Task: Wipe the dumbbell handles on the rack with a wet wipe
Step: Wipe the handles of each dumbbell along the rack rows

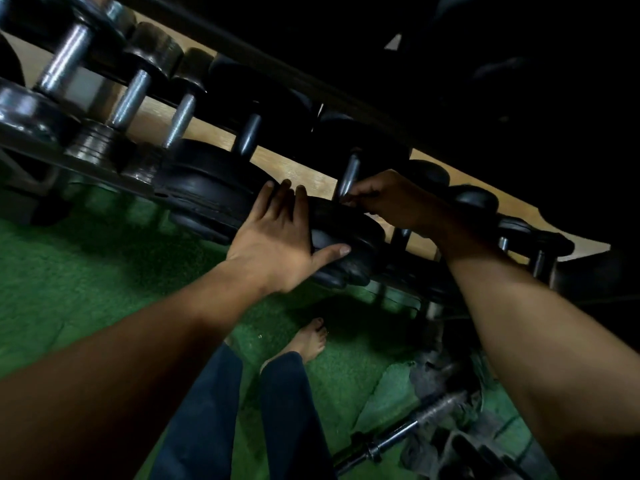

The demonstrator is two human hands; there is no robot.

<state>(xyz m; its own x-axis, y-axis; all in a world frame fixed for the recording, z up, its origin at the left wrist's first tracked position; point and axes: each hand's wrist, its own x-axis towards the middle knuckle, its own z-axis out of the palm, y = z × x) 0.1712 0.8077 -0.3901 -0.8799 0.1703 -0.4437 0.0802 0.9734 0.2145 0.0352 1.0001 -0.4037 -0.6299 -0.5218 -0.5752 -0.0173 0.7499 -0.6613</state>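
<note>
left hand (277,244) lies flat on a plate (341,237); right hand (391,199) pinches the handle (348,178), wipe probably inside; other handles look unwiped.

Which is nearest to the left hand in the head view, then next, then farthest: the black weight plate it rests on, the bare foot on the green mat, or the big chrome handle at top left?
1. Black weight plate: under the left hand, touching it.
2. Bare foot: below the hand, on the green mat.
3. Big chrome handle: far up at top left of the rack.
</note>
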